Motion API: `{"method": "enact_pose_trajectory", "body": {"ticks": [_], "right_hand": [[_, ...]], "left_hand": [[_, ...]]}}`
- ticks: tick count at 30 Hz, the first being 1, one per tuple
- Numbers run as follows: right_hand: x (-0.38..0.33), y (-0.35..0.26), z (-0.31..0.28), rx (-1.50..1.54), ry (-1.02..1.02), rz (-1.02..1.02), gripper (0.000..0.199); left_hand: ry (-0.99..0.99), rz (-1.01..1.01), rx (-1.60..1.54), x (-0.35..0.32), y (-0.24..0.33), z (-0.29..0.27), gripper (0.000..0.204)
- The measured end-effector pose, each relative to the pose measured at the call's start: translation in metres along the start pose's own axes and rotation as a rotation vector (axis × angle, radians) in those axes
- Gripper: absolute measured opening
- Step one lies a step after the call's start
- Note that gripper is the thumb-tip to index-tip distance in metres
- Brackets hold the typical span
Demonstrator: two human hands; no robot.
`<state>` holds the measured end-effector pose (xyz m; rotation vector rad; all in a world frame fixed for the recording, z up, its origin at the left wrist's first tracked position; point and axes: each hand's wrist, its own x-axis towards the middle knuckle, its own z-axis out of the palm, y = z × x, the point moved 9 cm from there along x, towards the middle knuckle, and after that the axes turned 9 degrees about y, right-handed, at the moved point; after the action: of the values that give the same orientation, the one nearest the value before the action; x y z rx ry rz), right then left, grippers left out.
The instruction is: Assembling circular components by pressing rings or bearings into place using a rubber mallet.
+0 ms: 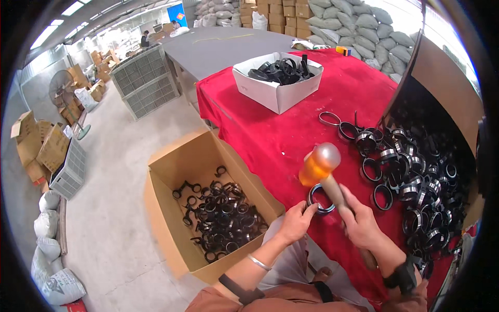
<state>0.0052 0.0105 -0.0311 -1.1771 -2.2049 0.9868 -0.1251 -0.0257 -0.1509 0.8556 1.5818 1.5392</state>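
My right hand (362, 224) is wrapped round the wooden handle of a mallet (318, 166) with a translucent orange head. The mallet head is raised above the red-covered table, slightly blurred. Below it, my left hand (297, 222) pinches the near-left rim of a black and silver ring (326, 210) at the table's near edge. Part of that ring is hidden behind the mallet handle. A pile of similar black and silver rings (410, 192) lies to the right of my right hand, some of them loose on the red cloth (270, 140).
A cardboard box (163, 208) holding many small black ringed parts stands left of the table. On the cloth's far side sits a white box (280, 99) of black parts. A large open carton (447, 88) rises at the right. Grey crates (145, 83) stand on the floor beyond.
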Motion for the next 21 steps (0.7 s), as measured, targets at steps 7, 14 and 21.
{"method": "enact_pose_trajectory", "body": {"ticks": [7, 14, 21], "right_hand": [[-0.028, 0.019, -0.023, 0.411, 0.096, 0.236, 0.050], [-0.117, 0.072, -0.098, 0.586, 0.358, 0.333, 0.051], [-0.160, 0.106, -0.123, 0.831, 0.607, 0.288, 0.052]], "left_hand": [[0.073, 0.150, -0.031, -0.014, 0.004, -0.024, 0.031], [0.225, -0.167, 0.130, -0.031, -0.039, -0.187, 0.030], [0.499, 0.706, 0.928, -0.008, 0.076, -0.129, 0.024]]}}
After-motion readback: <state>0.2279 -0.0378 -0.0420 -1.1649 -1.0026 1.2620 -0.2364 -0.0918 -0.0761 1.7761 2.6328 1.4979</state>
